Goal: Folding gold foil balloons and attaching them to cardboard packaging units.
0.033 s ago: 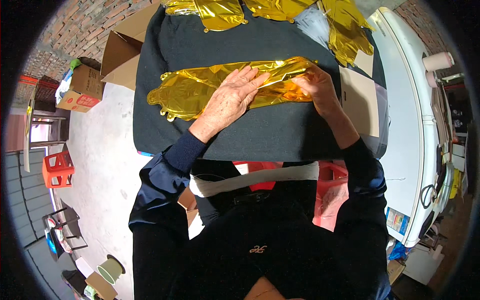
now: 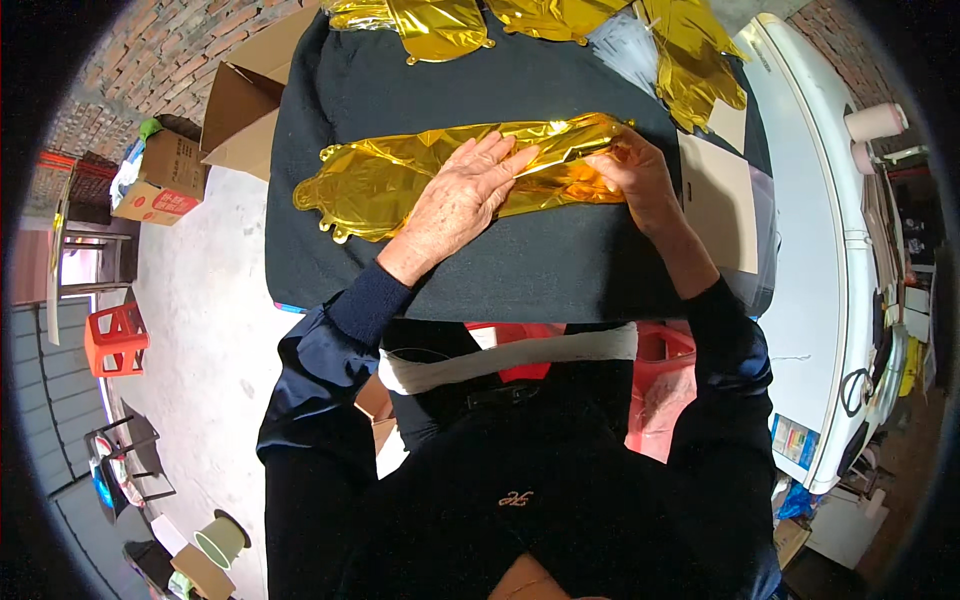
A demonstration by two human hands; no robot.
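Note:
A flat gold foil balloon [image 2: 375, 190] with small rounded tabs lies lengthwise across the black cloth [image 2: 560, 265] of the table in front of me. My left hand [image 2: 462, 195] rests flat on its middle, fingers stretched out toward the right. At the balloon's right end, my right hand [image 2: 640, 180] pinches the foil between thumb and fingers. The foil there is raised and creased, and the fingertips partly hide the edge they grip.
More gold foil balloons [image 2: 440, 30] lie along the table's far edge, beside clear plastic sleeves [image 2: 628, 52]. Beige cardboard [image 2: 722, 205] lies at the table's right. An open carton [image 2: 240, 105] stands beyond the left side. A red stool [image 2: 117, 338] stands on the floor.

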